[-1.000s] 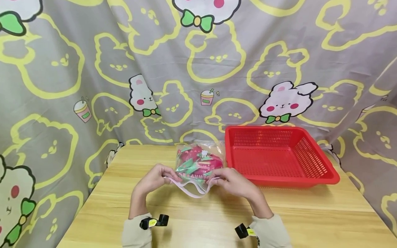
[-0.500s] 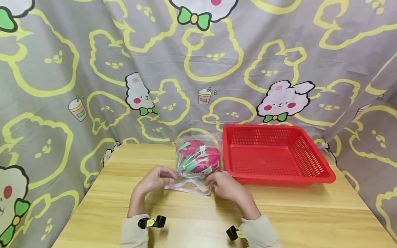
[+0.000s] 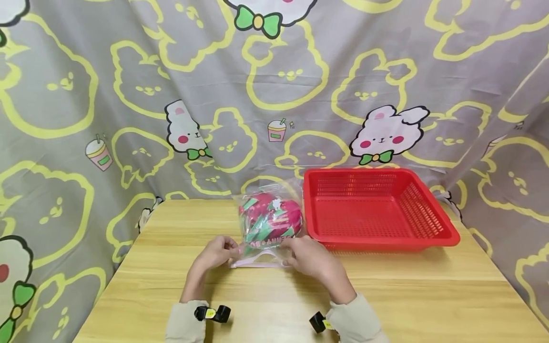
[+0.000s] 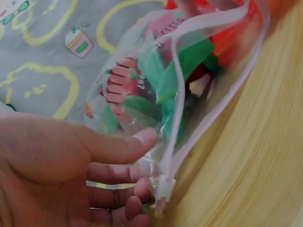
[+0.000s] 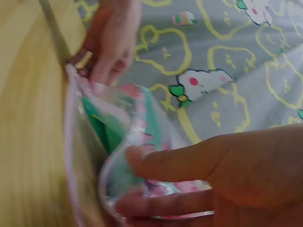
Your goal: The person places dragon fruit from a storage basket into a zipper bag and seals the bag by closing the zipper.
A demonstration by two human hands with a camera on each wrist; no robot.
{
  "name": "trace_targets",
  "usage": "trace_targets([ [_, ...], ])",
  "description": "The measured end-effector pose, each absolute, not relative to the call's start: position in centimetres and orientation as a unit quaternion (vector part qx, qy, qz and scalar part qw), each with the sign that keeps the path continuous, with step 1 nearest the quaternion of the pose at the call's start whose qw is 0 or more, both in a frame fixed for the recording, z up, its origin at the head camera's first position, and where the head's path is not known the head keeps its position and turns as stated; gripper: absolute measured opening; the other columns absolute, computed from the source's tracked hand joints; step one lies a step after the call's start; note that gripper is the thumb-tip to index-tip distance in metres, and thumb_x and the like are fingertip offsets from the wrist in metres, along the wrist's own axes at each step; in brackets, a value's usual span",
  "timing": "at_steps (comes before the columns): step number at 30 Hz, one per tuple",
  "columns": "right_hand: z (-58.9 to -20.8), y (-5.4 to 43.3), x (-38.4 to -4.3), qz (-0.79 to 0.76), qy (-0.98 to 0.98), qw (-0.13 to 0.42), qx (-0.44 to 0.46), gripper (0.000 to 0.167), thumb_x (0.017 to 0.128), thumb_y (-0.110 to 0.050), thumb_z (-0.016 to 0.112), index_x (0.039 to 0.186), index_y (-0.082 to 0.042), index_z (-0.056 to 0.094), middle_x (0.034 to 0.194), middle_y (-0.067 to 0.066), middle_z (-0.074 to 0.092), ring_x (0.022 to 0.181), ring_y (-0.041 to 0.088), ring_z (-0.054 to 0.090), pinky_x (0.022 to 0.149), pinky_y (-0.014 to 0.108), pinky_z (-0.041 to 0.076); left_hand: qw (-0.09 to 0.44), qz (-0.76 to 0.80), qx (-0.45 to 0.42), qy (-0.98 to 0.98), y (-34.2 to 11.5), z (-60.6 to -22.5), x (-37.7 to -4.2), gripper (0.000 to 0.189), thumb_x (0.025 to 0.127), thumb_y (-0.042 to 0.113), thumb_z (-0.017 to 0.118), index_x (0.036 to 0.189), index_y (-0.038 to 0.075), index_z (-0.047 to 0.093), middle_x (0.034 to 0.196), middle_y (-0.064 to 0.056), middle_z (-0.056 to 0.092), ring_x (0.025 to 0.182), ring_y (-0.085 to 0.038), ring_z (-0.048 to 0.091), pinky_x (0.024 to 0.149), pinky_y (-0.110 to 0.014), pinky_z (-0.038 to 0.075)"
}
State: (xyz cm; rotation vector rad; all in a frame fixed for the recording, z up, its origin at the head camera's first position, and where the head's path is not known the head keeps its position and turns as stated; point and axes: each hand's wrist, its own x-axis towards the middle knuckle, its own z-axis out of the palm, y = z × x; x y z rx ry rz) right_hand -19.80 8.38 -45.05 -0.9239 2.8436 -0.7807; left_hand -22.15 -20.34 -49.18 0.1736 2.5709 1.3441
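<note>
A clear plastic zip bag (image 3: 278, 216) lies at the middle of the table, its pale pink zip strip (image 3: 257, 263) toward me. Inside are bulging pink-red things (image 3: 259, 205) with green leaf-like parts. My left hand (image 3: 216, 252) pinches the bag's near left corner, thumb on top and fingers behind. Right beside those fingers sits the white zip slider (image 4: 165, 188). At the other side of the mouth, my right hand (image 3: 313, 257) pinches the bag's edge between thumb and fingers. The mouth gapes, as both wrist views show.
A red plastic basket (image 3: 364, 243) with slotted walls stands right of the bag, close to its side. Behind the wooden table (image 3: 180, 219) hangs a grey curtain (image 3: 206, 85) with yellow outlines and white cartoon rabbits.
The bag's mouth has come down from a raised, drooping loop to a straighter line near the table. The bag has spread out, and its contents show more fully.
</note>
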Motion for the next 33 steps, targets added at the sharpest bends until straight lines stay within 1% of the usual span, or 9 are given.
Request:
trace_targets([
  [3,-45.4,7.3,-19.3,-0.218,0.933,-0.026,-0.285,0.031,0.086,-0.015,0.083,0.115,-0.011,0.072,0.096,0.005,0.074,0.078,0.018,0.067,0.073,0.042,0.055,0.110,0.463,0.077,0.876,-19.9,-49.2,-22.2,0.010,0.097,0.005,0.063,0.091,-0.003,0.061,0.073,-0.011,0.058,0.056,-0.017,0.051,0.051,-0.027,0.044],
  [6,-45.8,6.1,-19.0,-0.180,0.939,-0.082,-0.281,0.034,0.083,-0.016,0.085,0.114,-0.016,0.072,0.103,0.003,0.075,0.096,0.026,0.071,0.080,0.055,0.051,0.098,0.478,0.083,0.869,-19.3,-49.0,-22.3,0.012,0.100,0.002,0.056,0.088,-0.001,0.057,0.071,-0.012,0.056,0.055,-0.016,0.049,0.049,-0.026,0.041],
  [10,-46.3,5.0,-19.0,-0.145,0.929,-0.176,-0.293,0.034,0.083,-0.012,0.082,0.115,-0.018,0.072,0.097,0.002,0.074,0.086,0.025,0.071,0.073,0.049,0.049,0.096,0.519,0.082,0.845,-19.1,-48.9,-22.4,0.012,0.102,0.004,0.050,0.090,0.000,0.051,0.069,-0.005,0.050,0.055,-0.012,0.043,0.049,-0.023,0.037],
  [14,-46.7,4.5,-19.4,-0.141,0.910,-0.232,-0.314,0.029,0.084,-0.006,0.078,0.110,-0.020,0.073,0.095,0.001,0.072,0.079,0.022,0.069,0.065,0.039,0.052,0.136,0.590,0.074,0.793,-19.8,-49.8,-22.4,0.013,0.102,0.007,0.053,0.106,-0.006,0.051,0.070,0.000,0.046,0.059,-0.011,0.041,0.051,-0.022,0.038],
  [17,-46.8,4.4,-19.6,-0.144,0.902,-0.231,-0.335,0.027,0.086,-0.002,0.074,0.106,-0.020,0.075,0.095,0.001,0.070,0.081,0.020,0.068,0.063,0.032,0.054,0.175,0.639,0.049,0.747,-20.5,-51.1,-22.7,0.030,0.104,0.012,0.057,0.120,-0.013,0.053,0.078,-0.001,0.055,0.067,-0.011,0.051,0.059,-0.023,0.050],
  [20,-46.8,4.4,-19.7,-0.145,0.900,-0.222,-0.347,0.021,0.089,-0.003,0.073,0.102,-0.019,0.075,0.092,0.000,0.068,0.079,0.020,0.067,0.063,0.031,0.053,0.205,0.672,0.023,0.711,-21.0,-51.9,-23.0,0.036,0.105,0.017,0.057,0.122,-0.015,0.056,0.090,-0.004,0.062,0.078,-0.012,0.061,0.071,-0.028,0.057],
  [26,-46.7,4.3,-19.4,-0.152,0.911,-0.153,-0.353,0.026,0.088,0.003,0.068,0.099,-0.019,0.077,0.096,0.000,0.068,0.081,0.019,0.067,0.063,0.029,0.054,0.258,0.735,0.034,0.626,-20.9,-52.5,-23.3,0.023,0.108,0.017,0.051,0.120,-0.003,0.050,0.112,-0.012,0.062,0.101,-0.022,0.068,0.092,-0.043,0.056],
  [29,-46.8,4.2,-19.2,-0.149,0.917,-0.094,-0.357,0.030,0.083,0.007,0.069,0.096,-0.017,0.079,0.091,-0.001,0.067,0.078,0.016,0.064,0.063,0.027,0.052,0.263,0.742,0.034,0.615,-20.7,-52.7,-23.4,0.011,0.105,0.008,0.055,0.114,0.003,0.050,0.112,-0.011,0.061,0.101,-0.020,0.067,0.091,-0.039,0.057],
  [33,-46.8,4.3,-19.1,-0.164,0.920,-0.034,-0.353,0.027,0.077,0.010,0.071,0.087,-0.014,0.076,0.079,-0.003,0.063,0.072,0.014,0.060,0.062,0.027,0.049,0.259,0.736,0.038,0.625,-20.7,-52.9,-23.3,0.021,0.098,-0.005,0.060,0.115,0.001,0.049,0.109,-0.010,0.062,0.097,-0.019,0.066,0.084,-0.031,0.057],
])
